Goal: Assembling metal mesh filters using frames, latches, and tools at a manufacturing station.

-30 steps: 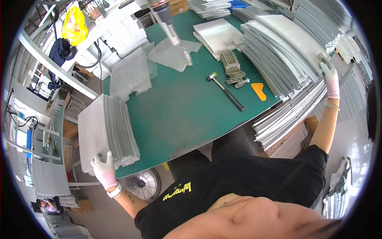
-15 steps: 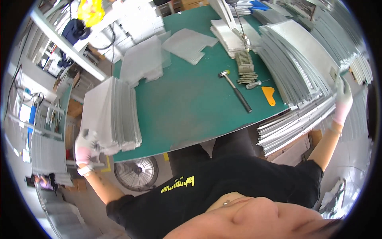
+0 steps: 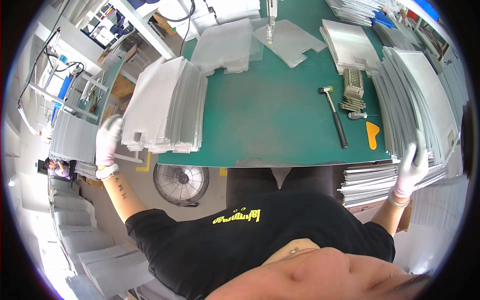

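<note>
Right hand (image 3: pixel 412 167) hangs, digits apart, by right stack (image 3: pixel 425 90); left hand (image 3: pixel 108 140), grip unclear, by left stack (image 3: pixel 185 120); sheets (image 3: pixel 150 95) seem light, bendy, best held by opposite edges.

A wide path runs across the middle of the worktop (image 3: pixel 260 120), from its near edge to the far sheets (image 3: pixel 287 42), where a rod (image 3: pixel 271 22) juts in. The left stack (image 3: pixel 152 100) and right stack (image 3: pixel 420 95) wall off the sides; hammer (image 3: pixel 337 122), scraper (image 3: pixel 372 136), screwdriver (image 3: pixel 356 115) and ridged block (image 3: pixel 354 84) crowd the right half.
</note>
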`<action>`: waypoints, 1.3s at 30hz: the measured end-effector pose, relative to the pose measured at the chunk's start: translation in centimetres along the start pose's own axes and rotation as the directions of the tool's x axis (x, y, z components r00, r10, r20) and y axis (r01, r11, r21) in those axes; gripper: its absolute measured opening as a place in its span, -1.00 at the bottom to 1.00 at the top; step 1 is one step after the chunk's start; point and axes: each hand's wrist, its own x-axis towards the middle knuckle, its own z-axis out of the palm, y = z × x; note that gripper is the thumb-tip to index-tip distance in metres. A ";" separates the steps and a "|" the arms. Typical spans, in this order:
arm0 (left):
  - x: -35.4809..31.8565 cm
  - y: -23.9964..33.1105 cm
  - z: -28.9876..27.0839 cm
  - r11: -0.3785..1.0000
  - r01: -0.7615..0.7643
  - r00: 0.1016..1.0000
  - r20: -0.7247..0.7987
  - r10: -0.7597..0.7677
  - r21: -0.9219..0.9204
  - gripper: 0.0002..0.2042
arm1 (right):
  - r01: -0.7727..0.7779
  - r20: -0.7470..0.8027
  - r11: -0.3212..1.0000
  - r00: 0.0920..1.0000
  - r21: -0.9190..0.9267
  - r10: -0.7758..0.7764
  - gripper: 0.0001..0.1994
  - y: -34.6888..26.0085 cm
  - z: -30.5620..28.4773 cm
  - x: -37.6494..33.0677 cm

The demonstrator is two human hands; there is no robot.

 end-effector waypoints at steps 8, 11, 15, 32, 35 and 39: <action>-11.8 9.0 6.4 0.888 -0.458 0.786 -0.450 0.425 0.037 -0.62 | -0.163 0.338 0.906 0.941 0.390 0.024 -0.74 -5.3 7.0 -4.0; -15.0 10.4 13.4 0.667 -0.636 0.674 -0.141 0.725 0.389 -0.48 | -0.232 0.311 0.825 0.948 0.515 0.073 -0.75 -7.1 11.5 -3.6; -18.4 7.7 25.4 0.750 -0.606 0.795 0.239 0.558 0.265 -0.46 | -0.376 0.364 0.587 0.920 0.717 0.145 -0.61 -12.2 17.9 -2.6; -4.5 6.5 36.3 0.671 -0.704 0.691 0.441 0.572 0.232 -0.26 | -0.447 0.598 0.675 0.802 0.587 0.011 -0.46 -20.7 41.0 4.4; -4.1 6.5 36.9 0.693 -0.691 0.702 0.419 0.576 0.206 -0.25 | -0.560 0.590 0.622 0.785 0.547 0.188 -0.43 -20.7 47.3 9.3; -3.7 6.4 36.7 0.711 -0.680 0.706 0.424 0.568 0.180 -0.25 | -0.435 0.751 0.864 0.652 0.255 0.107 -0.43 -24.0 48.8 13.1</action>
